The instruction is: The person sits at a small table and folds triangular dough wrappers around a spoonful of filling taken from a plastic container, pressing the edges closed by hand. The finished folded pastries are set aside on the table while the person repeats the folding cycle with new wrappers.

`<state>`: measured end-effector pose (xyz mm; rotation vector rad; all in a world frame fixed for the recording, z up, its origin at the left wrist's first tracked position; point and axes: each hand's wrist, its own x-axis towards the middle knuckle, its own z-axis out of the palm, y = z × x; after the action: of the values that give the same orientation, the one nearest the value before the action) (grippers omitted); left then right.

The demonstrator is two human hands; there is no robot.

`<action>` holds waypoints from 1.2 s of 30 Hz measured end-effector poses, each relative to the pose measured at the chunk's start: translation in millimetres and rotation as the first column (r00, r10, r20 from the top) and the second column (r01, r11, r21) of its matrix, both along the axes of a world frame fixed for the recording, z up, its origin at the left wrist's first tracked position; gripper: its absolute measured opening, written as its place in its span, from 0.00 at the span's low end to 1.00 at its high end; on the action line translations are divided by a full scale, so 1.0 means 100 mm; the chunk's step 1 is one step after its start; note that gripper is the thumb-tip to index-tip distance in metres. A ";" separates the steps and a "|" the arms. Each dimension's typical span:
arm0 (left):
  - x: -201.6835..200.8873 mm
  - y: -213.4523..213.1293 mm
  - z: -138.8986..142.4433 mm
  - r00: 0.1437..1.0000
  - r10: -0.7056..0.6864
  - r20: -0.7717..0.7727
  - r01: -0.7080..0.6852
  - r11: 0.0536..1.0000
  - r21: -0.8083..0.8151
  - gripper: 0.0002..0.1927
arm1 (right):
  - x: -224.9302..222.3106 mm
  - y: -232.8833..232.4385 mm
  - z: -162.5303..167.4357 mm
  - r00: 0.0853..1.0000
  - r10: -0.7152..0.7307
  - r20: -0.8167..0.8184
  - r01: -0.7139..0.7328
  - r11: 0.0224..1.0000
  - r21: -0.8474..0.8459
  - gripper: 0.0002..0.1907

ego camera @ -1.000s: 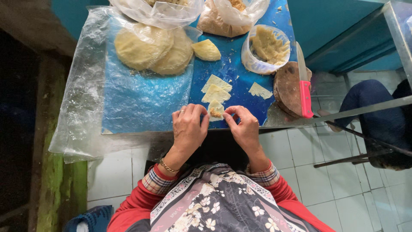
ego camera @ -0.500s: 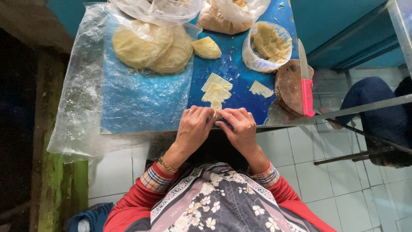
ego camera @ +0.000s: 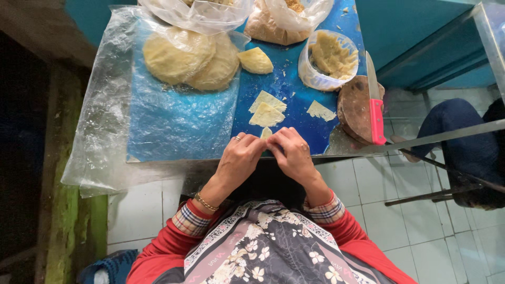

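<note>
My left hand (ego camera: pixel 239 160) and my right hand (ego camera: pixel 292 154) meet at the near edge of the blue table (ego camera: pixel 294 94), fingers pinched together around a small pale dough piece (ego camera: pixel 266 133) whose tip shows between them. Just beyond lie two cut dough wedges (ego camera: pixel 266 109), stacked, and a third wedge (ego camera: pixel 320 111) to their right. Round flat dough sheets (ego camera: pixel 187 57) rest under clear plastic at the far left, with a quarter piece (ego camera: pixel 255 60) beside them.
A plastic-lined bowl of yellowish filling (ego camera: pixel 329 58) stands at the far right. A knife with a red handle (ego camera: pixel 376 113) lies on a round wooden board (ego camera: pixel 357 108). Bags (ego camera: pixel 286 21) sit at the back. Another person's leg (ego camera: pixel 452 131) is at right.
Both hands have drawn back from the wedges toward the table's near edge and closed together, lifting the small dough piece between the fingers.
</note>
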<state>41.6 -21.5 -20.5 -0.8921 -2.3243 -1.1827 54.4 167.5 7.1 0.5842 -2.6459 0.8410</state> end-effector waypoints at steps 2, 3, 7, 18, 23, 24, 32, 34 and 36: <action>-0.02 0.01 -0.03 0.997 -0.001 0.071 -0.004 0.998 0.064 0.02 | -0.07 0.01 0.01 0.986 0.000 0.165 0.016 0.996 -0.092 0.03; -0.05 0.03 -0.04 0.996 0.018 0.087 -0.023 0.998 0.054 0.02 | -0.09 0.02 0.02 0.970 -0.047 0.238 0.078 0.989 -0.122 0.04; -0.16 0.07 -0.05 0.985 0.066 0.157 -0.069 0.997 0.017 0.03 | -0.07 -0.04 0.02 0.956 -0.144 0.256 0.192 0.967 -0.170 0.06; -0.04 0.04 -0.01 0.986 0.012 0.166 -0.040 0.985 0.166 0.03 | 0.11 -0.12 -0.06 0.980 -0.109 -0.166 0.111 0.994 0.002 0.07; 0.05 0.04 0.02 0.998 0.062 -0.019 -0.060 0.995 0.083 0.03 | -0.03 0.00 -0.02 0.995 -0.081 0.061 0.086 0.992 -0.086 0.05; 0.06 0.04 0.02 0.997 0.080 -0.013 -0.079 0.995 0.061 0.02 | -0.04 0.00 0.00 0.989 -0.090 0.114 0.101 0.990 -0.096 0.06; -0.03 0.03 0.01 0.996 0.079 0.052 -0.082 0.994 0.077 0.02 | 0.01 -0.01 0.04 0.999 -0.034 -0.025 0.036 0.997 0.065 0.15; -0.02 0.02 0.02 0.994 0.074 0.078 -0.081 0.993 0.085 0.02 | 0.07 -0.03 0.00 0.995 -0.070 -0.066 0.072 0.997 0.020 0.13; -0.03 0.02 0.04 0.992 0.078 0.095 -0.086 0.992 0.087 0.02 | 0.07 -0.04 -0.05 0.992 -0.093 -0.084 0.090 0.995 -0.037 0.11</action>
<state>38.2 -19.9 -17.0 -0.7176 -2.3337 -1.3086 61.6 163.5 2.2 0.4754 -2.5552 0.8127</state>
